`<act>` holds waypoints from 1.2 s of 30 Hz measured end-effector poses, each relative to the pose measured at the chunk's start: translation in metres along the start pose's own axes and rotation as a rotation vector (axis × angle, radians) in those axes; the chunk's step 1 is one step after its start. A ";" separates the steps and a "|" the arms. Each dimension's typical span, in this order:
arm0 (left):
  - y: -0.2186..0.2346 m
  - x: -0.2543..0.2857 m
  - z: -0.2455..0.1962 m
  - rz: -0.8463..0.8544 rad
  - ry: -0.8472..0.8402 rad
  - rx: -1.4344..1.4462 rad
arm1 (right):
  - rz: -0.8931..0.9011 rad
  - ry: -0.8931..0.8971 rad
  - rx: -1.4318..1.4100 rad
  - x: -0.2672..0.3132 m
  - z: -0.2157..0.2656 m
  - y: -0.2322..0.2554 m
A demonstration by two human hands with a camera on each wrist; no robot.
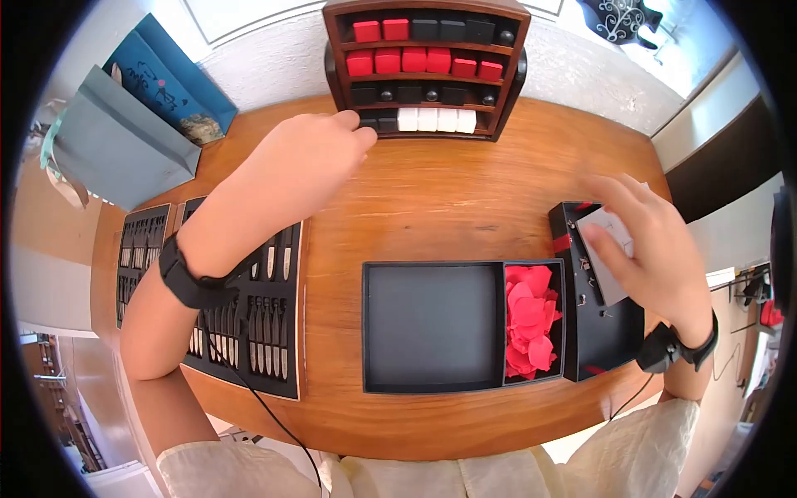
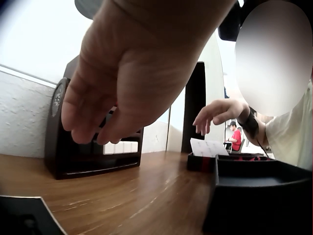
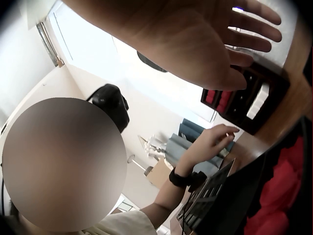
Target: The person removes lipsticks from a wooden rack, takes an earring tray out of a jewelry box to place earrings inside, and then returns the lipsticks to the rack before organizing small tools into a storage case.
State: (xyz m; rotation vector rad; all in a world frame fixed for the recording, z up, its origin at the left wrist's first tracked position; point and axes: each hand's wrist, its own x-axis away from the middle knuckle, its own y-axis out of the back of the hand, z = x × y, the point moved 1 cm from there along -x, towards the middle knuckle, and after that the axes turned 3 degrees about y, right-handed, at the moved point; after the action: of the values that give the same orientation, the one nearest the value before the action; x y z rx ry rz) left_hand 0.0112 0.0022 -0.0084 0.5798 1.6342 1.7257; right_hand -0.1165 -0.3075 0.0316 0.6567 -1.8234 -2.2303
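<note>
In the head view my left hand (image 1: 311,153) reaches to the lower left corner of a small dark wooden shelf (image 1: 448,137). Its fingertips overlap the black boxes (image 1: 387,121) on the bottom row, beside several white boxes (image 1: 437,120). The left wrist view shows those fingers (image 2: 84,128) loosely bent, thumb apart from them, with nothing visible between. Over a black tray (image 1: 610,336) at the right hovers my right hand (image 1: 652,249), fingers spread and slightly blurred. Under it a pale card (image 1: 608,286) leans in the tray, among small metal pieces (image 1: 584,264).
Red boxes (image 1: 413,60) fill an upper shelf row. A black box (image 1: 432,390) with one bare compartment and one of red petals (image 1: 530,319) lies front centre. Cutlery-like pieces fill flat black cases (image 1: 300,332) at the left, near blue and grey paper bags (image 1: 124,137).
</note>
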 end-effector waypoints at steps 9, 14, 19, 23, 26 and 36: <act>-0.024 -0.011 -0.016 -0.040 -0.081 -0.076 | 0.003 0.125 -0.005 -0.093 0.014 -0.071; -0.043 -0.006 -0.014 -0.132 -0.160 -0.080 | 0.040 0.106 -0.017 -0.104 0.011 -0.086; -0.047 -0.008 -0.020 -0.327 -0.225 -0.443 | 0.042 0.087 0.146 -0.101 0.021 -0.090; -0.051 -0.025 -0.008 -0.397 -0.233 -0.568 | -0.054 0.178 0.332 -0.100 0.012 -0.102; -0.054 -0.038 0.001 -0.458 -0.318 -0.642 | -0.115 0.284 0.483 -0.111 0.002 -0.108; -0.071 -0.046 0.005 -0.583 -0.381 -0.818 | -0.309 0.602 0.867 -0.132 -0.008 -0.116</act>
State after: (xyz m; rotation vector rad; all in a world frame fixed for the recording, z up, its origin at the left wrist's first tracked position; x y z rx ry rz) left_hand 0.0577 -0.0290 -0.0714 0.0109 0.6324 1.5271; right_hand 0.0191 -0.2340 -0.0528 1.6170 -2.3526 -1.0269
